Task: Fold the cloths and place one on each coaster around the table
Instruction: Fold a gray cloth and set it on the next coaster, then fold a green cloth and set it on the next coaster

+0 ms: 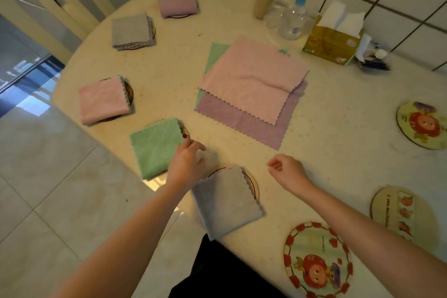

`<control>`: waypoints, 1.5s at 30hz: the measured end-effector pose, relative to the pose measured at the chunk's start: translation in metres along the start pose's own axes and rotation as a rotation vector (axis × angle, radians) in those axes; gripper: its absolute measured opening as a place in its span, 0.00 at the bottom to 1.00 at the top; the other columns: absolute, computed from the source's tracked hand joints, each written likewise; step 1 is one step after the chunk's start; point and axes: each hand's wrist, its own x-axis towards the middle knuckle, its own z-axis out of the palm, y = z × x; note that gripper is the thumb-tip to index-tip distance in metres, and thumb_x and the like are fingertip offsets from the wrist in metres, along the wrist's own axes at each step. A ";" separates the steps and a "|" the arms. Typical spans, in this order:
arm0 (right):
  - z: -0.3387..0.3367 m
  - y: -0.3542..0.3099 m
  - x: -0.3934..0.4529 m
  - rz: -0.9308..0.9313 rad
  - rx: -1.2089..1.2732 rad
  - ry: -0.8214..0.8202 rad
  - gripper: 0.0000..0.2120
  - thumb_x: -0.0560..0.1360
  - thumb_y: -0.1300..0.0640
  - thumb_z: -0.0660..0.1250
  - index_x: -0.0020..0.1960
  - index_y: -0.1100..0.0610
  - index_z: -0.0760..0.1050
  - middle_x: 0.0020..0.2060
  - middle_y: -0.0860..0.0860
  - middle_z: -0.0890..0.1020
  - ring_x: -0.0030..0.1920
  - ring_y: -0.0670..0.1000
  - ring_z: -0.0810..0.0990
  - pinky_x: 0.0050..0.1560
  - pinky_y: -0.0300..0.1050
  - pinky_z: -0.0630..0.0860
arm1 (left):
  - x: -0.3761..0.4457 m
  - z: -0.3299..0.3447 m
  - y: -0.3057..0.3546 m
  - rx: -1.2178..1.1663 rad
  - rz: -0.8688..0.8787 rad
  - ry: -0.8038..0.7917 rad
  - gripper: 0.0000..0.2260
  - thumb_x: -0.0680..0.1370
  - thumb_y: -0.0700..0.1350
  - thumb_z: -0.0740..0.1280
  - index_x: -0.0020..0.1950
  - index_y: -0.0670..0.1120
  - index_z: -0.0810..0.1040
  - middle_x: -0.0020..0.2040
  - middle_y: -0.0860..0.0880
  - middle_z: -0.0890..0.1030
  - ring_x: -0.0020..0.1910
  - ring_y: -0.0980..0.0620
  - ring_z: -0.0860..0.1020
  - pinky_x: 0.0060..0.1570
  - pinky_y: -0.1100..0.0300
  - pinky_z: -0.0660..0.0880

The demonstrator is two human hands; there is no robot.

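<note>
A folded grey cloth point(226, 201) lies on a coaster point(252, 182) near the table's front edge. My left hand point(187, 163) hovers just above its far left corner, fingers loosely curled, holding nothing. My right hand point(286, 170) hangs over bare table to the right, fingers loosely curled and empty. Folded cloths also cover coasters along the left edge: green point(156, 146), pink point(102, 100), grey point(130, 31), and purple point(176, 2). A stack of unfolded cloths sits mid-table: pink point(254, 75) on top, purple point(246, 121) and green point(214, 54) beneath. Three bare coasters lie at front point(318, 259), right point(404, 213), and far right point(422, 124).
Against the tiled wall stand a cardboard tube point(263, 1), a clear pump bottle point(294, 14), a tissue box point(332, 41) and a small tub of odds and ends point(373, 60). A chair back point(60, 0) stands beyond the table's left edge. Tiled floor lies at the left.
</note>
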 end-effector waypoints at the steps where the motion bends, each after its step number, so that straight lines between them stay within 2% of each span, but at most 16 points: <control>1: -0.008 -0.005 0.015 -0.033 -0.031 0.052 0.05 0.74 0.60 0.67 0.49 0.58 0.78 0.44 0.52 0.82 0.43 0.50 0.78 0.46 0.40 0.72 | 0.015 -0.002 0.005 0.042 0.044 -0.024 0.11 0.73 0.38 0.67 0.56 0.44 0.78 0.56 0.47 0.75 0.57 0.45 0.73 0.53 0.53 0.72; 6: -0.032 -0.025 0.082 -0.182 -0.213 0.207 0.07 0.75 0.59 0.64 0.53 0.58 0.74 0.51 0.55 0.76 0.48 0.55 0.77 0.47 0.52 0.76 | 0.088 0.001 0.026 0.193 0.233 -0.152 0.16 0.76 0.39 0.64 0.64 0.45 0.74 0.64 0.47 0.73 0.64 0.44 0.69 0.60 0.50 0.70; 9: -0.032 -0.030 0.097 -0.223 -0.411 0.200 0.09 0.76 0.57 0.64 0.56 0.56 0.71 0.54 0.54 0.72 0.52 0.57 0.74 0.44 0.53 0.74 | 0.109 0.011 0.038 0.280 0.345 -0.206 0.21 0.76 0.40 0.62 0.70 0.45 0.70 0.69 0.47 0.70 0.68 0.44 0.65 0.63 0.50 0.69; 12: -0.026 -0.029 0.120 -0.176 -0.606 0.166 0.10 0.76 0.58 0.63 0.57 0.55 0.70 0.55 0.54 0.71 0.54 0.58 0.74 0.34 0.49 0.68 | 0.141 0.024 0.040 0.306 0.436 -0.222 0.22 0.78 0.42 0.62 0.72 0.47 0.67 0.72 0.48 0.67 0.72 0.45 0.61 0.64 0.47 0.69; 15: -0.026 -0.029 0.126 -0.193 -0.710 0.173 0.08 0.76 0.60 0.61 0.54 0.55 0.71 0.53 0.54 0.72 0.50 0.58 0.76 0.29 0.47 0.58 | 0.163 0.033 0.044 0.347 0.531 -0.250 0.22 0.79 0.44 0.61 0.73 0.47 0.64 0.75 0.49 0.63 0.75 0.45 0.56 0.72 0.52 0.58; 17: -0.031 -0.035 0.128 -0.179 -0.685 0.198 0.05 0.77 0.61 0.60 0.52 0.55 0.71 0.51 0.53 0.74 0.47 0.59 0.77 0.29 0.46 0.60 | 0.173 0.036 0.045 0.328 0.554 -0.286 0.22 0.79 0.45 0.61 0.73 0.46 0.64 0.75 0.47 0.62 0.75 0.44 0.55 0.72 0.51 0.58; 19: -0.038 -0.046 0.129 -0.159 -0.585 0.268 0.03 0.79 0.58 0.57 0.50 0.54 0.69 0.48 0.52 0.76 0.44 0.59 0.77 0.32 0.48 0.66 | 0.183 0.037 0.044 0.302 0.529 -0.288 0.23 0.77 0.45 0.63 0.72 0.45 0.65 0.74 0.46 0.63 0.74 0.43 0.57 0.69 0.48 0.64; 22: -0.056 -0.062 0.122 -0.232 -0.171 0.367 0.06 0.81 0.55 0.54 0.49 0.55 0.67 0.41 0.54 0.78 0.38 0.59 0.77 0.34 0.54 0.72 | 0.198 0.031 0.046 0.200 0.454 -0.209 0.21 0.76 0.43 0.64 0.69 0.44 0.69 0.71 0.44 0.68 0.71 0.44 0.64 0.66 0.50 0.67; 24: -0.069 -0.069 0.109 -0.326 0.008 0.423 0.06 0.81 0.57 0.55 0.51 0.58 0.69 0.38 0.53 0.78 0.35 0.54 0.76 0.33 0.51 0.71 | 0.205 0.023 0.047 0.112 0.389 -0.118 0.19 0.76 0.42 0.65 0.67 0.44 0.72 0.68 0.43 0.72 0.67 0.43 0.69 0.65 0.51 0.68; 27: -0.095 -0.067 0.088 -0.383 0.036 0.514 0.07 0.81 0.57 0.56 0.54 0.58 0.71 0.38 0.50 0.77 0.31 0.44 0.73 0.30 0.44 0.66 | 0.213 0.006 0.053 -0.020 0.331 0.009 0.15 0.75 0.35 0.65 0.61 0.40 0.78 0.62 0.41 0.77 0.62 0.41 0.75 0.63 0.55 0.68; 30: -0.116 -0.055 0.076 -0.383 0.000 0.585 0.07 0.80 0.57 0.59 0.55 0.57 0.73 0.49 0.53 0.82 0.45 0.50 0.81 0.43 0.45 0.76 | 0.212 -0.010 0.063 -0.016 0.349 0.102 0.13 0.74 0.34 0.64 0.58 0.39 0.81 0.58 0.40 0.80 0.57 0.40 0.77 0.59 0.57 0.69; 32: -0.129 -0.045 0.069 -0.384 0.002 0.630 0.09 0.79 0.59 0.61 0.57 0.59 0.75 0.55 0.53 0.82 0.53 0.52 0.81 0.52 0.47 0.77 | 0.209 -0.016 0.076 -0.020 0.377 0.150 0.12 0.75 0.35 0.65 0.57 0.39 0.81 0.56 0.40 0.81 0.56 0.40 0.78 0.57 0.57 0.69; 35: -0.144 -0.028 0.047 -0.420 -0.028 0.699 0.12 0.78 0.60 0.63 0.61 0.60 0.75 0.57 0.54 0.81 0.55 0.50 0.80 0.56 0.45 0.76 | 0.189 -0.018 0.099 -0.025 0.474 0.179 0.10 0.75 0.35 0.66 0.55 0.39 0.81 0.53 0.40 0.82 0.54 0.40 0.78 0.56 0.57 0.69; 39: -0.152 0.011 -0.003 -0.462 -0.066 0.643 0.20 0.75 0.59 0.68 0.66 0.60 0.72 0.62 0.49 0.76 0.59 0.42 0.74 0.63 0.29 0.65 | 0.138 -0.009 0.118 0.019 0.581 0.185 0.11 0.73 0.35 0.66 0.53 0.39 0.81 0.52 0.41 0.81 0.55 0.41 0.77 0.55 0.56 0.68; 42: -0.143 0.058 -0.049 -0.483 -0.165 0.630 0.19 0.75 0.63 0.67 0.65 0.61 0.73 0.62 0.52 0.76 0.61 0.46 0.74 0.66 0.30 0.64 | 0.077 0.011 0.125 0.030 0.594 0.153 0.10 0.74 0.34 0.67 0.55 0.39 0.81 0.54 0.43 0.80 0.59 0.44 0.74 0.57 0.58 0.67; 45: -0.123 0.115 -0.101 -0.463 -0.208 0.624 0.15 0.74 0.66 0.67 0.60 0.61 0.77 0.55 0.55 0.81 0.56 0.48 0.77 0.62 0.35 0.68 | 0.006 0.041 0.125 0.015 0.615 0.115 0.09 0.75 0.39 0.65 0.53 0.40 0.81 0.53 0.42 0.80 0.59 0.47 0.72 0.60 0.60 0.66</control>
